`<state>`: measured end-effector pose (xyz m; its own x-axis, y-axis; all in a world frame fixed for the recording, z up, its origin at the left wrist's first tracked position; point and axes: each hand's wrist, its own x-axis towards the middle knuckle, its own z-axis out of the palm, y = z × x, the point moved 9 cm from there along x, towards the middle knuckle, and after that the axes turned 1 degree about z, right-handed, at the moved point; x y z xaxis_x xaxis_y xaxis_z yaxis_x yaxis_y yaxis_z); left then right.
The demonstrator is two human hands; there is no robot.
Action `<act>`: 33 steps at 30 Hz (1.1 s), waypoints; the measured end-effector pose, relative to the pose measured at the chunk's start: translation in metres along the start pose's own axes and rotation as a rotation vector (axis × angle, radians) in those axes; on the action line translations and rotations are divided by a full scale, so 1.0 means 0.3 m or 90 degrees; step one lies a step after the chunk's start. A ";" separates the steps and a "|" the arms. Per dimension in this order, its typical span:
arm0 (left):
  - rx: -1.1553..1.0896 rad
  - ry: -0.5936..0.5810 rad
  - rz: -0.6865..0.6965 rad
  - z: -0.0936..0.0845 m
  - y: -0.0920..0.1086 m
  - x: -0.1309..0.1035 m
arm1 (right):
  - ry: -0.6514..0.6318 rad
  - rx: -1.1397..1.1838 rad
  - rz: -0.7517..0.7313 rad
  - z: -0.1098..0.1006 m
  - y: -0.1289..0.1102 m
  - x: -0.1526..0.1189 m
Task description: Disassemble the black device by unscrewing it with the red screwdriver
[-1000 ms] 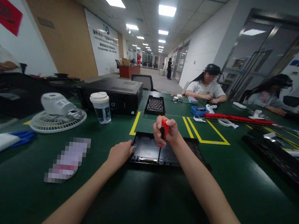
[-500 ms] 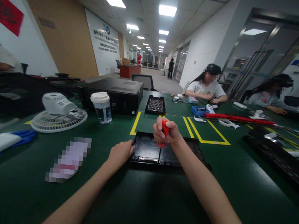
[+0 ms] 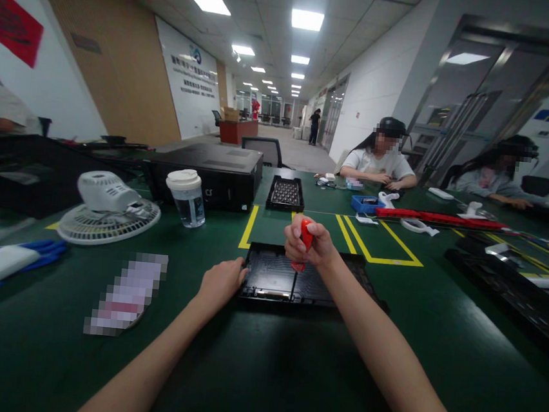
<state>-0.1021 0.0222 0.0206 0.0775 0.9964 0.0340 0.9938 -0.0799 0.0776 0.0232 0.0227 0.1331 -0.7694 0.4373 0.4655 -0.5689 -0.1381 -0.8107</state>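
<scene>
A flat black plastic panel (image 3: 268, 270) with raised edges lies on the green table in front of me. My left hand (image 3: 221, 283) grips its left edge, the fingertips partly hidden behind the rim. My right hand (image 3: 310, 243) is wrapped round the red handle of a screwdriver (image 3: 306, 235) above the panel. The dark shaft points down, and its tip meets the panel near the front edge, beside a light metallic strip (image 3: 273, 294). Whether a screw sits under the tip is too small to tell.
Behind the panel stand a black tray (image 3: 286, 194) of small parts, a lidded cup (image 3: 186, 199) and a large black case (image 3: 210, 170). A white fan (image 3: 109, 209) and a blurred-out flat object (image 3: 127, 295) lie left. Another black panel (image 3: 513, 300) lies right. Co-workers (image 3: 381, 155) sit at the far right.
My right hand and the screwdriver handle have shifted slightly to the right, with the handle tilted a little more. My left hand and the panel stay in place.
</scene>
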 end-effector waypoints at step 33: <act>0.008 -0.003 -0.002 0.004 -0.001 0.003 | 0.266 -0.152 -0.093 -0.034 -0.084 -0.065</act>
<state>-0.1022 0.0232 0.0195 0.0752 0.9968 0.0286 0.9949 -0.0770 0.0653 0.0555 0.0267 0.1409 -0.4769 0.7622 0.4378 -0.5427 0.1365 -0.8287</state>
